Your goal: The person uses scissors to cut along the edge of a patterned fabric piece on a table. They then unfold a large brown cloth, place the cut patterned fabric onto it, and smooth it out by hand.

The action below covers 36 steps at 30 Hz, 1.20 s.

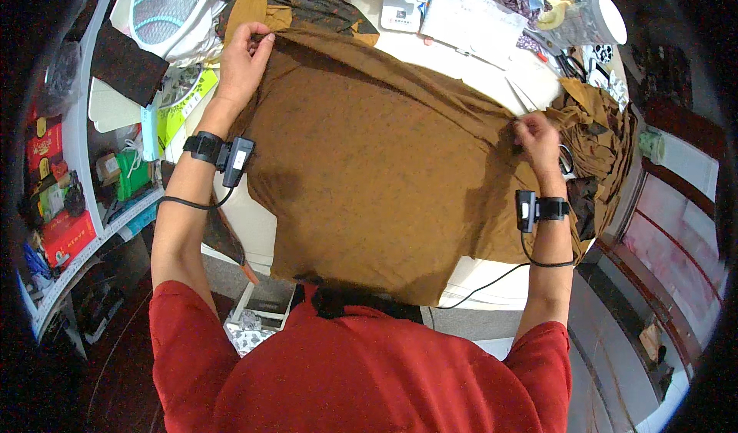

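Observation:
A wide piece of brown fabric (pixel 377 156) with dark specks spreads over the white table, its near edge reaching down to my body. At its far left corner, my left hand (pixel 247 58) pinches the edge between thumb and fingers. My right hand (pixel 536 139) is closed on the far right part of the same edge. Between the two hands the edge runs slanting and gathers in loose folds. Scissors (pixel 565 159) lie partly hidden beside my right wrist, their blades pointing away from me.
Bunched brown fabric (pixel 603 141) is heaped at the right. A clear plastic cup (pixel 588 22), papers (pixel 473 22) and a white hook-topped device (pixel 401 6) stand along the back. At the left are a mesh basket (pixel 171 6), a dark cloth piece (pixel 127 64) and a shelf (pixel 96 225).

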Each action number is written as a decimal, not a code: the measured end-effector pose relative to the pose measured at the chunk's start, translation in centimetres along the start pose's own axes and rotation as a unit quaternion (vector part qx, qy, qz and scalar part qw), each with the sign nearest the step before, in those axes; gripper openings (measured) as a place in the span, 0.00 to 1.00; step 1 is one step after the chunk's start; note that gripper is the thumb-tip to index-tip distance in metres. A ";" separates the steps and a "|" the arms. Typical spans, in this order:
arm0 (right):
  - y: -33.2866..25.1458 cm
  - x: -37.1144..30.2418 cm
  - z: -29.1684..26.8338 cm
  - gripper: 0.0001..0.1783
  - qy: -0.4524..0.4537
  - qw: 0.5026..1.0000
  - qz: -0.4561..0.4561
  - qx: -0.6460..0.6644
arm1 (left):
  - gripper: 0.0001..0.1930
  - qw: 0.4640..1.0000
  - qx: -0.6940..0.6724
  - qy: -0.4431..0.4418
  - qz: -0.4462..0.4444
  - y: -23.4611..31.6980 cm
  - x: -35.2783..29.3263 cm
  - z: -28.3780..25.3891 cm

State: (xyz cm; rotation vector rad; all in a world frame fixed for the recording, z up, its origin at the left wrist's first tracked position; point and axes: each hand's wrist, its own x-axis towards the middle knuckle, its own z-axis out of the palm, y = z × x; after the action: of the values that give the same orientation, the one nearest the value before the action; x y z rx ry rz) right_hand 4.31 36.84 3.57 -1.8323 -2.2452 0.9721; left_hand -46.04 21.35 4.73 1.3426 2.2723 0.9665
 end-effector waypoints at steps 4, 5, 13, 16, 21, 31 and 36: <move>-0.2 1.6 -2.3 0.08 0.073 0.979 0.040 0.188 | 0.09 0.999 -0.040 0.010 0.006 -0.8 0.0 0.0; -0.4 1.9 -2.7 0.09 0.105 0.966 0.030 0.234 | 0.10 0.998 -0.052 0.022 0.015 -0.6 0.2 0.2; -3.0 -0.8 0.7 0.26 0.138 0.966 -0.094 0.197 | 0.16 0.961 0.152 0.062 0.225 1.8 -1.8 1.9; -4.0 -6.4 6.1 0.25 0.103 0.964 -0.220 0.104 | 0.16 0.930 0.136 -0.126 0.318 2.1 -7.2 3.6; -5.6 -13.4 11.5 0.24 -0.017 0.951 -0.302 -0.055 | 0.21 0.930 0.241 -0.153 0.230 0.4 -11.8 5.3; 1.6 -9.7 5.6 0.21 0.227 0.935 -0.263 -0.075 | 0.27 0.925 0.316 -0.095 0.188 -0.8 -12.1 4.7; 0.9 -19.7 9.0 0.21 0.059 0.962 -0.229 -0.135 | 0.29 0.925 0.275 -0.166 0.202 1.5 -20.9 5.6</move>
State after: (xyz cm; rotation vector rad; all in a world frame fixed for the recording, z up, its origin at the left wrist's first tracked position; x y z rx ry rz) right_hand 6.59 15.29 2.19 -1.2976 -2.6481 0.4846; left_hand -31.38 5.97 0.59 2.0801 2.1124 0.1486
